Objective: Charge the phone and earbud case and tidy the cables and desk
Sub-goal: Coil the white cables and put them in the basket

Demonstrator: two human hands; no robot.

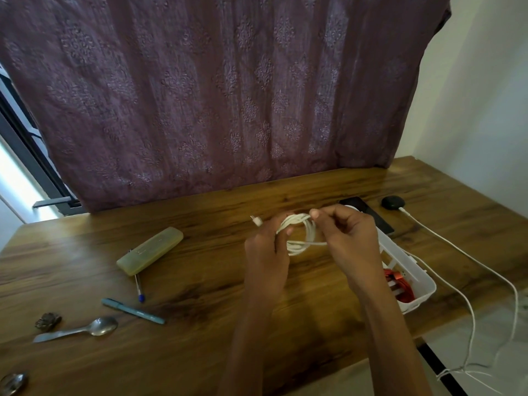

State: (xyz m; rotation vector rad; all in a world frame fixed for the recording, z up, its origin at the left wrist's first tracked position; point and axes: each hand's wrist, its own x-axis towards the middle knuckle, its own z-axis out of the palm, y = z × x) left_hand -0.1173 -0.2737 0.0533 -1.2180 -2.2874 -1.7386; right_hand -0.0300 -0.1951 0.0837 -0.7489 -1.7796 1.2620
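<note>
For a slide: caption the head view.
Left hand and right hand hold a coiled white cable above the wooden desk.

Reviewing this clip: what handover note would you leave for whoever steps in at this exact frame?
Left hand grips the white cable coil; right hand pinches its top turn.
Earbud case sits far right, a white charging cable at it; phone beside it, connection hidden.
White bin holds a red item.
Done: coil nearly wound. Left: stow coil; pencil case, teal pen, blue-tipped pen, spoon lie loose on the desk.
</note>
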